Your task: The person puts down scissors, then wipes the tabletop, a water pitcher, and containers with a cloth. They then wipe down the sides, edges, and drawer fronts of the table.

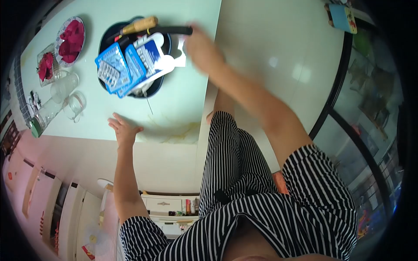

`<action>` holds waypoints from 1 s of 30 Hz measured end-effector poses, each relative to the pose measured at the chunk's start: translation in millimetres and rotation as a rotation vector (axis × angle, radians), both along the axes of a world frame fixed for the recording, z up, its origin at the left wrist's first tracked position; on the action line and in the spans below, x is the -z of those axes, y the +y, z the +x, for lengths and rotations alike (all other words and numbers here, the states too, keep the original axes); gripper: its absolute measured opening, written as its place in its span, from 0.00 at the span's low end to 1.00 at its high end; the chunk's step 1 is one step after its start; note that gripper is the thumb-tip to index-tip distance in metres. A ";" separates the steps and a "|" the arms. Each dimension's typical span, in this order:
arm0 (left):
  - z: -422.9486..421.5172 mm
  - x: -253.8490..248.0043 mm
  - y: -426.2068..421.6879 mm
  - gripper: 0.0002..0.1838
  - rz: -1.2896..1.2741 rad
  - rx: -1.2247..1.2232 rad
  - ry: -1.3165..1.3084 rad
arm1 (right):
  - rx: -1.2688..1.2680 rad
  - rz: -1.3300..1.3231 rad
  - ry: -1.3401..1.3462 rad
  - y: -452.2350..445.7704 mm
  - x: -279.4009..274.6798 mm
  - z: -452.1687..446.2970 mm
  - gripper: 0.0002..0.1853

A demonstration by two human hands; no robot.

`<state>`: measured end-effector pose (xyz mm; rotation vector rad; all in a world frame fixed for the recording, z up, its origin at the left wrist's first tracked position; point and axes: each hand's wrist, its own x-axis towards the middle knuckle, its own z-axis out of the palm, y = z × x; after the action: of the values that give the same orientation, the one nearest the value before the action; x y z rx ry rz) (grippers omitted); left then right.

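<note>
A dark blue basin (104,40) on the pale table holds blue and white packets (114,65), a blister pack of capsules (108,74), a yellow-handled tool (139,25) and a black-handled item (172,30). My right hand (203,48), blurred, is at the basin's right side, by the end of the black handle and a white piece; its fingers are smeared by motion. My left hand (124,129) rests near the table's front edge below the basin, fingers spread, holding nothing.
On the table (174,108) at the left stand a plate of dark pink pieces (71,40), a smaller dish with red pieces (45,67), a glass jug (75,106), another glass (65,85) and a green-capped bottle (43,117). A drawer cabinet (163,204) stands below.
</note>
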<state>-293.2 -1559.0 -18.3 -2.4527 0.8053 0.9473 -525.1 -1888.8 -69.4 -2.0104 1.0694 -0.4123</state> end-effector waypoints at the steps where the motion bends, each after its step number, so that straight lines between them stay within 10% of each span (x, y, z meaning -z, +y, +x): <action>1: 1.4 1.2 1.3 0.76 0.017 0.004 0.007 | -0.092 0.222 0.046 13.4 -55.7 -1.3 0.10; 2: 2.6 0.0 -0.1 0.77 0.037 0.005 0.011 | -0.274 -0.331 -0.112 52.3 3.8 -21.2 0.14; 4: 3.3 -3.2 -1.5 0.77 0.051 -0.018 0.026 | -0.576 -0.440 -0.007 58.0 -23.9 -44.1 0.16; 7: 2.9 -2.2 1.5 0.77 0.012 0.019 -0.001 | -0.639 -0.024 -0.143 -14.6 -12.3 -28.8 0.17; 9: -2.2 -8.4 -6.9 0.76 0.036 -0.010 -0.016 | -0.418 0.072 -0.134 -95.3 -23.8 8.0 0.20; 10: -3.9 -11.1 -13.0 0.76 0.055 -0.031 -0.036 | -0.330 -0.470 -0.127 -128.3 -3.6 16.9 0.18; 12: -15.0 -8.6 -15.1 0.71 0.038 -0.148 -0.089 | -0.134 -0.592 -0.005 -185.8 0.6 39.1 0.17; 14: -48.5 2.2 -5.1 0.49 -0.033 -0.408 -0.096 | -0.107 -0.529 0.004 -196.8 1.4 41.7 0.18; 15: -80.4 27.9 33.3 0.39 -0.239 -0.154 -0.227 | -0.063 -0.426 0.006 -182.9 5.9 34.7 0.18; 17: -157.2 -29.4 -55.3 0.28 -0.392 -0.405 0.017 | -0.060 -0.324 -0.018 -129.2 7.9 5.6 0.17; 23: -234.2 -125.4 -308.8 0.22 -1.029 -0.196 0.491 | 0.195 0.239 -0.028 28.0 -20.6 -92.7 0.10; 26: -205.2 -103.3 -412.5 0.22 -1.227 -0.194 0.401 | 0.969 1.128 -0.177 73.8 -21.6 -103.1 0.07; 28: -183.1 -87.7 -482.9 0.22 -1.119 -0.385 0.365 | 1.049 1.624 -0.439 93.1 -10.7 -95.1 0.04; 30: -147.0 -27.5 -533.5 0.24 -1.198 -0.178 0.249 | 0.919 1.611 -0.078 81.8 -10.5 -74.0 0.06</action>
<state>-440.2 -2092.4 9.2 -3.4705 1.6067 1.0003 -599.1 -1807.0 -58.9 -0.0534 1.4648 0.0223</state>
